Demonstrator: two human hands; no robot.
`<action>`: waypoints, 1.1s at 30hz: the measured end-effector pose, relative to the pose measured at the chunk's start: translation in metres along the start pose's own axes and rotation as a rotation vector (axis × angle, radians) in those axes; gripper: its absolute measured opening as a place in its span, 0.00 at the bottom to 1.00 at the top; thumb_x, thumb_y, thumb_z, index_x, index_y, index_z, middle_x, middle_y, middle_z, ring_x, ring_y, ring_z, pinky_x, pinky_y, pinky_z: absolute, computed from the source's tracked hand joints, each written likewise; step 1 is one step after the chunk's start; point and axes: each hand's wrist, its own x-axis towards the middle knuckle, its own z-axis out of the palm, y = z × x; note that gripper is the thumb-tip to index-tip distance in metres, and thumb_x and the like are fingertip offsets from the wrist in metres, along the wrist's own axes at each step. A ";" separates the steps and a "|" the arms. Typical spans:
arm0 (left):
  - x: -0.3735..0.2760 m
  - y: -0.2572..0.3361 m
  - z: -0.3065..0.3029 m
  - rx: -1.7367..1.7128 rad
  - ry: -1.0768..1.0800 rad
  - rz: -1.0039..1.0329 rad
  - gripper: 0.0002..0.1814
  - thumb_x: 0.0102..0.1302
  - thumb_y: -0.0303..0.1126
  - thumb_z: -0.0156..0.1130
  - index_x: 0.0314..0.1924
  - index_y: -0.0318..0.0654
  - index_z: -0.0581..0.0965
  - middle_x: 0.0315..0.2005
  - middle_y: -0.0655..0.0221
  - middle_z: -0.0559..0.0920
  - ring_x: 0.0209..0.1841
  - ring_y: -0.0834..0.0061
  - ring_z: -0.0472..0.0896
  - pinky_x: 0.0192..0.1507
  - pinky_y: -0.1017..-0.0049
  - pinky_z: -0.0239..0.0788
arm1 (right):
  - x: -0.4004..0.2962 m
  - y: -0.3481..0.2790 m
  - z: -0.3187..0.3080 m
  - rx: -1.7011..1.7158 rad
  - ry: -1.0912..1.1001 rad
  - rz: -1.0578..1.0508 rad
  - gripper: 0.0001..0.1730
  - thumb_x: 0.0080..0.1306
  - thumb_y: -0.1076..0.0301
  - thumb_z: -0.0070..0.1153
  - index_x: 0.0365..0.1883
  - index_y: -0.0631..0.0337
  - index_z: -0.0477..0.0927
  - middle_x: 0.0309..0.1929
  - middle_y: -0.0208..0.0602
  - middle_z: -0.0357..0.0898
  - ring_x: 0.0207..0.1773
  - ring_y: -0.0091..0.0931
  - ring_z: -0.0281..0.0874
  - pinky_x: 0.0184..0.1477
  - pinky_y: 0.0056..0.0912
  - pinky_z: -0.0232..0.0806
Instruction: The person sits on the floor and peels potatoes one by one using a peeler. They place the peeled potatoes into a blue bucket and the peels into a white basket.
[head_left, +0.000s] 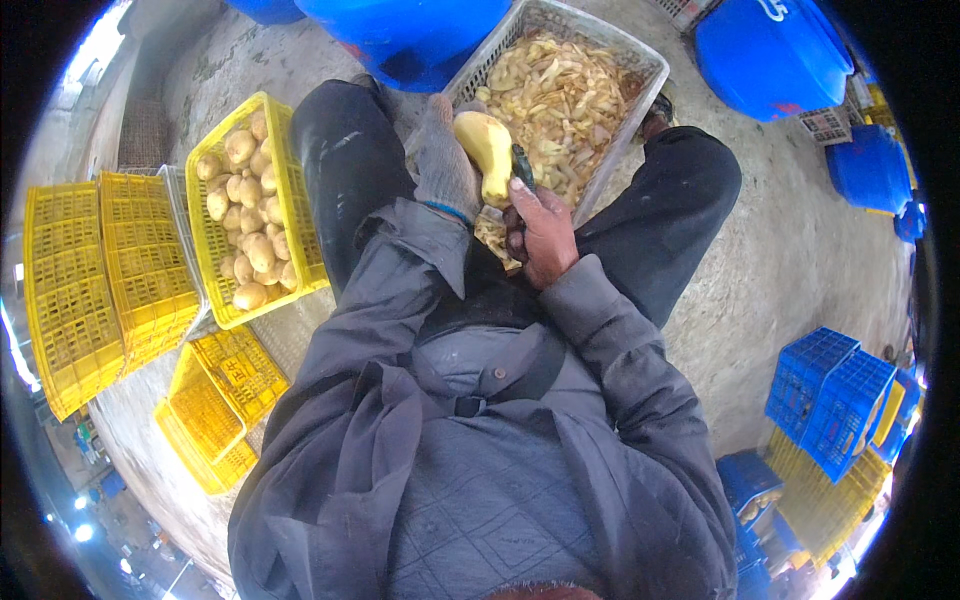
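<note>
My left hand (444, 159), in a grey knitted glove with a blue cuff edge, grips a long, pale yellow peeled potato (487, 150). My bare right hand (545, 231) is closed around a dark-handled peeling tool (523, 166) right beside the potato's near side; its blade is hard to make out. Both hands are between my knees, at the near edge of a whitish plastic crate (616, 166) heaped with potato peelings (559, 97). More peelings (493, 234) show below the potato, between my wrists.
Left of my leg, a yellow crate (304, 217) holds several unpeeled potatoes (251, 202). Stacked yellow crates (67, 292) and tipped yellow crates (217, 397) stand farther left. Blue barrels (405, 37) are ahead, another blue barrel (772, 60) front right. Blue crates (814, 382) sit right.
</note>
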 end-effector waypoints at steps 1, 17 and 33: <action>-0.002 -0.002 -0.001 0.001 -0.035 -0.021 0.31 0.75 0.63 0.47 0.45 0.39 0.78 0.32 0.63 0.83 0.34 0.66 0.82 0.37 0.66 0.77 | -0.001 0.000 0.000 0.015 0.011 -0.005 0.15 0.73 0.55 0.58 0.35 0.55 0.71 0.23 0.26 0.67 0.16 0.18 0.60 0.17 0.22 0.50; -0.018 -0.008 -0.016 0.232 -0.207 0.112 0.19 0.74 0.36 0.57 0.58 0.30 0.77 0.43 0.61 0.82 0.45 0.69 0.81 0.50 0.70 0.75 | 0.008 -0.022 -0.017 -0.744 0.150 -0.652 0.21 0.75 0.58 0.52 0.38 0.73 0.76 0.29 0.54 0.77 0.34 0.43 0.74 0.39 0.46 0.65; 0.001 0.001 -0.030 0.040 -0.167 0.077 0.19 0.77 0.44 0.53 0.45 0.31 0.78 0.38 0.57 0.83 0.41 0.63 0.84 0.47 0.62 0.80 | -0.023 0.012 -0.036 -0.702 0.040 -0.589 0.20 0.79 0.58 0.47 0.32 0.65 0.74 0.21 0.34 0.67 0.24 0.26 0.64 0.28 0.33 0.59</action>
